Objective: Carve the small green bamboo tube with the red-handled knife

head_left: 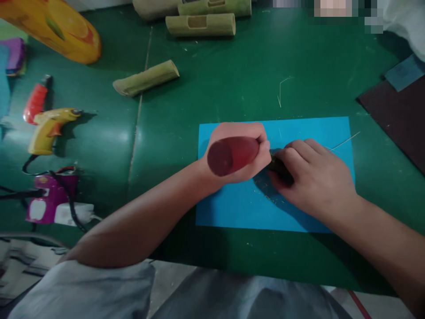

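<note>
My left hand (239, 130) is wrapped round the thick red handle (244, 154) of a tool. The handle's butt end points up at me, and the working end is hidden below my fist. Close on its right, my right hand (318, 173) grips a short dark green piece (282, 169) that looks like bamboo, its fingers curled over it. The tool's hidden end seems to meet this piece, though I cannot tell exactly where. Beneath both hands lies a blue sheet (219, 208), with small shavings (272, 198) scattered on it.
Cut bamboo tubes (201, 25) lie at the back, and a slanted-cut one (146, 79) sits nearer. On the left are a yellow glue gun (49, 126), a red-handled tool (36, 102), a purple power socket (46, 199) with cables, and an orange bottle (71, 33). Dark sheet (395, 115) at right.
</note>
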The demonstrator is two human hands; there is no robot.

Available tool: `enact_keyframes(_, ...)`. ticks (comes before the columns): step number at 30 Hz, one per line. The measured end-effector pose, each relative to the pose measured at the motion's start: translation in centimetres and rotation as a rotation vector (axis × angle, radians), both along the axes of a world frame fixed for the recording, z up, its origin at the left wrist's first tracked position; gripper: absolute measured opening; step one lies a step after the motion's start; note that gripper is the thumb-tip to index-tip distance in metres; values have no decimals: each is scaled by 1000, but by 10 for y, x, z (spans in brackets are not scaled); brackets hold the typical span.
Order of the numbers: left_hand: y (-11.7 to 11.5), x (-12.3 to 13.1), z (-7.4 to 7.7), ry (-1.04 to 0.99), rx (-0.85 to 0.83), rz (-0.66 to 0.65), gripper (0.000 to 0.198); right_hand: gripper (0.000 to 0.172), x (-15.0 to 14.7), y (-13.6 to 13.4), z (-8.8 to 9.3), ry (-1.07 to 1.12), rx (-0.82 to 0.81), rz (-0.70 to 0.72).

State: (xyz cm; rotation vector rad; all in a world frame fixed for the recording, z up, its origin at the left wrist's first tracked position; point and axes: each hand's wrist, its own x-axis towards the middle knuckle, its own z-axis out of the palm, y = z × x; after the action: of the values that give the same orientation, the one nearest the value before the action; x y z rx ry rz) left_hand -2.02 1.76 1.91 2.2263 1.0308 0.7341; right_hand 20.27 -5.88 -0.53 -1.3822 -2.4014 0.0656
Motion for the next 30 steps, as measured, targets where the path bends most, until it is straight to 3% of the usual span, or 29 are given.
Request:
enact_keyframes(4,0,1,3,-15,-61,1,30,18,-3,-1,-6,18,62,-7)
enact_keyframes(14,4,0,-15,-115,-119,4,35,23,3,7,-15,157,-11,81)
enact_keyframes(24,2,-1,-6,-266,-240,13,31,23,3,8,-18,154,26,114)
enact_keyframes(30,2,0,-11,-337,-195,71,29,21,4,9,-20,175,53,110)
